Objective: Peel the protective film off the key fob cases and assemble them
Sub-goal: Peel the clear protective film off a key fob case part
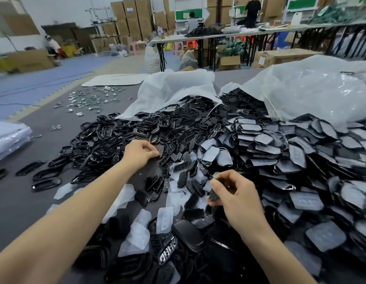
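A big heap of black key fob case parts covers the table: glossy frames point(100, 138) at the left, button panels point(174, 148) in the middle, film-covered shells point(280, 152) at the right. My left hand point(140, 151) reaches into the middle of the heap and pinches a small black panel point(161, 153) at its fingertips. My right hand point(233, 193), nearer to me, grips a black case piece point(214, 194) between thumb and curled fingers. Peeled clear films point(126, 196) lie scattered between my arms.
Two open clear plastic bags point(174, 93) point(313, 89) spill parts at the back of the grey table point(18, 201). Small shiny metal pieces point(90, 100) lie at the far left. A stack of plastic sheets point(8, 138) sits at the left edge. People work at distant tables.
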Demonstrator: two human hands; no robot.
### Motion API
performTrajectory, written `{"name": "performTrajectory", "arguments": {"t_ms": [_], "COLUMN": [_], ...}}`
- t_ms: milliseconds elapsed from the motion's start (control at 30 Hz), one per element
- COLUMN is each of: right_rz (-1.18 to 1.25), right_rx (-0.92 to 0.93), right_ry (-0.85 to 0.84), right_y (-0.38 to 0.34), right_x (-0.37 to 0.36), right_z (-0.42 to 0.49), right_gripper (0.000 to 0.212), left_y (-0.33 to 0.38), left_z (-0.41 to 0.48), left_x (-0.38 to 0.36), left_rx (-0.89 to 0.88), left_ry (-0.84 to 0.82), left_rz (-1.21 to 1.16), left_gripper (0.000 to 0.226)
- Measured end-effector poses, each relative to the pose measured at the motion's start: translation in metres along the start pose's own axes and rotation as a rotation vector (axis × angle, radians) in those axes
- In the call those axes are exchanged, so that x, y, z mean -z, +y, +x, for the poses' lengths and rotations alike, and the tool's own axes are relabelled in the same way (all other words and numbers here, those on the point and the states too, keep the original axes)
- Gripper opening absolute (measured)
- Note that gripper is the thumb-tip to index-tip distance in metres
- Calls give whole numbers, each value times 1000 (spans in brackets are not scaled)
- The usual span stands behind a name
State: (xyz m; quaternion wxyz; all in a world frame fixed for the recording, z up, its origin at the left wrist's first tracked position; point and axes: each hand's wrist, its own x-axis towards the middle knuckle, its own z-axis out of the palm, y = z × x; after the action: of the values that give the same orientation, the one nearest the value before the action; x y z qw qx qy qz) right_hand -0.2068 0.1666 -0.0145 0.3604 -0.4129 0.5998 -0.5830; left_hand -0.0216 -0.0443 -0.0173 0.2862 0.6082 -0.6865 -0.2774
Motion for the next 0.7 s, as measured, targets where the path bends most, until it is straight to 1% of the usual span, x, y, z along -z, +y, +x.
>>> {"name": "performTrajectory", "arguments": {"t_ms": [100, 167, 200, 267, 400, 433, 500, 533, 567, 600, 700], "right_rz": [5, 15, 15, 10, 7, 10, 11, 10, 12, 17, 25], "right_rx": [-9, -14, -12, -7, -21, -32, -45, -45, -42, -38, -35], "right_ry": [0, 4, 4, 2, -17, -20, -24, -26, -27, -26, -22], "right_y": [0, 0, 1, 2, 5, 5, 5, 4, 4, 3, 4], "right_x": [1, 1, 1, 1, -1, -1, -1, -1, -1, -1, -1], "right_z": [1, 1, 1, 2, 1, 1, 0, 0, 0, 0, 0], "right_gripper": [9, 8, 8, 9, 12, 12, 12, 12, 12, 12, 13], "left_y": [0, 0, 0, -1, -7, -9, -13, -15, -16, -17, -15], "left_z": [2, 3, 3, 5, 25, 34, 50, 56, 60, 63, 65], "left_x": [0, 2, 3, 6, 17, 20, 25, 26, 25, 23, 20], "left_rx": [88, 81, 57, -46, -263, -278, -261, -262, -277, -295, -311], "left_ry": [-23, -5, 11, 18, 140, 114, -29, -90, -108, -83, 47], "left_rz": [-180, -245, -239, -94, 334, 449, 706, 776, 789, 774, 795], "left_gripper": [22, 20, 14, 3, 22, 29, 45, 48, 47, 43, 25]}}
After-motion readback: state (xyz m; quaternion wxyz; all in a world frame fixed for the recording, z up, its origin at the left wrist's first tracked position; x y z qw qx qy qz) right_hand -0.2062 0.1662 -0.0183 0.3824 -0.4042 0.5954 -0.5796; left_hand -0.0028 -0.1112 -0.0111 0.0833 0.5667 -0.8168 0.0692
